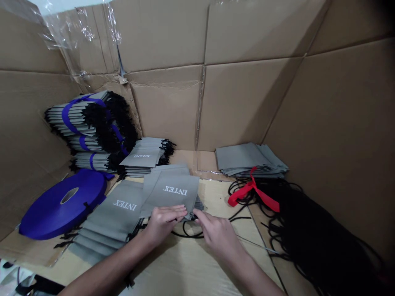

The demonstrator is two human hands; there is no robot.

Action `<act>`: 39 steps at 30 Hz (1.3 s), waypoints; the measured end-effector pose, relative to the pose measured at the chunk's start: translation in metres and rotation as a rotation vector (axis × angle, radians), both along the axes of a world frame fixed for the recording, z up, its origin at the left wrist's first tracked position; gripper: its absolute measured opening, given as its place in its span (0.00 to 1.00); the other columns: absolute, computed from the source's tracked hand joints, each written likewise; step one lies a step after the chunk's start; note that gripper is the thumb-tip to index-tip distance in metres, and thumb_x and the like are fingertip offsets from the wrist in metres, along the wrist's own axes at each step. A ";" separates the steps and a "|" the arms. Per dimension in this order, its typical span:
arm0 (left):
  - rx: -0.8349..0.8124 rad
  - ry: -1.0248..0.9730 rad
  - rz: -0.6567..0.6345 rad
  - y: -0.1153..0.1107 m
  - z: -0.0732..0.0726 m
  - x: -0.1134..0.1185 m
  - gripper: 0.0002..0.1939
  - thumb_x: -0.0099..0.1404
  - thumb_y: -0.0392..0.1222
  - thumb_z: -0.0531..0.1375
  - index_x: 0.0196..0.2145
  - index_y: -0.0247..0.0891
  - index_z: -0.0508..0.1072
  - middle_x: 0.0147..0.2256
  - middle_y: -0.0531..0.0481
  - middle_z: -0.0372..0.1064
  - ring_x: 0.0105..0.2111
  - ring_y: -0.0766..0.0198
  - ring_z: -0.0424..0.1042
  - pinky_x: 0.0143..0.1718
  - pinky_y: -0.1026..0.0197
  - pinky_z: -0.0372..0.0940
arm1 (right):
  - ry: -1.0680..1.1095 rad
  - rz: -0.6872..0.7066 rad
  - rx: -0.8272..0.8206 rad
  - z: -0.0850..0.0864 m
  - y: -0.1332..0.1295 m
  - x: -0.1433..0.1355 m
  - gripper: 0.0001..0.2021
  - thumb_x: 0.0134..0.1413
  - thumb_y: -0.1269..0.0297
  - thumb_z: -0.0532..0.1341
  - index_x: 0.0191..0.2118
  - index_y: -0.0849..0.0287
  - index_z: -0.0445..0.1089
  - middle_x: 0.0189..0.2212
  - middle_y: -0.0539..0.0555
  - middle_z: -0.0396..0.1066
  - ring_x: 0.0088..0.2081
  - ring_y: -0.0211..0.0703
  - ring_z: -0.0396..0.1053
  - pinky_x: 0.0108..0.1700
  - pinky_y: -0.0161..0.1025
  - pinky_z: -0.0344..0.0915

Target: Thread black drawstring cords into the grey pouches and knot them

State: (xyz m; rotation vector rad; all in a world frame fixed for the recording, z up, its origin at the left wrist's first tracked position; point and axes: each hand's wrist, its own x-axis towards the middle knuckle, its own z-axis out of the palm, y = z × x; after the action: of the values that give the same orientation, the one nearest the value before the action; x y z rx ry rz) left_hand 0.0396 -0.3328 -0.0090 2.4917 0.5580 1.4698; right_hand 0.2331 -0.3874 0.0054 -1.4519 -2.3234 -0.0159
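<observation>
A grey fabric drawstring pouch (173, 190) printed INTEX lies on the worktop, its printing upside down to me. My left hand (168, 222) is closed at its near edge, fingers pressed together on the cloth. Beside it, my right hand (216, 228) pinches the pouch's near right corner, where a bit of black shows at the fingertips. A black cord (193, 236) loops out below the hands. From under my right hand a thin wire-like rod (257, 245) runs towards the right; whether the fingers hold it is hidden. More grey pouches lie beneath.
Overlapping pouches (106, 218) spread at left, beside a purple ribbon roll (66, 205). Behind are tied pouch bundles (89, 119) and a loose stack (143, 154). At right lie flat grey pieces (243, 158) and black cords (311, 230) with a red ribbon (254, 191). Cardboard walls (166, 107) surround the worktop.
</observation>
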 end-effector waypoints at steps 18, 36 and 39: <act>0.147 0.323 -0.055 0.001 -0.008 -0.008 0.16 0.65 0.31 0.49 0.50 0.32 0.66 0.44 0.41 0.72 0.48 0.60 0.69 0.49 0.59 0.66 | -0.057 -0.035 -0.144 0.004 0.000 -0.008 0.09 0.57 0.73 0.50 0.31 0.59 0.65 0.25 0.52 0.72 0.27 0.42 0.70 0.26 0.34 0.53; 0.135 0.218 0.020 0.005 -0.020 -0.003 0.13 0.65 0.34 0.54 0.47 0.35 0.69 0.41 0.44 0.74 0.44 0.62 0.72 0.47 0.62 0.67 | -0.250 -0.029 -0.021 0.007 0.006 0.003 0.09 0.55 0.76 0.51 0.32 0.59 0.66 0.25 0.52 0.74 0.25 0.41 0.72 0.24 0.36 0.49; 0.039 0.141 0.010 0.005 -0.014 -0.001 0.10 0.64 0.36 0.55 0.43 0.36 0.72 0.38 0.46 0.76 0.40 0.64 0.74 0.44 0.65 0.69 | -0.255 -0.040 0.005 0.012 0.004 0.002 0.09 0.56 0.76 0.51 0.31 0.59 0.65 0.25 0.51 0.73 0.25 0.41 0.72 0.24 0.36 0.48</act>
State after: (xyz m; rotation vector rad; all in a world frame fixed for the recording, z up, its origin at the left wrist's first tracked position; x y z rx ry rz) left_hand 0.0384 -0.3282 -0.0227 2.6419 0.5717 1.3277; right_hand 0.2350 -0.3831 0.0172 -1.5742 -2.4902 -0.2305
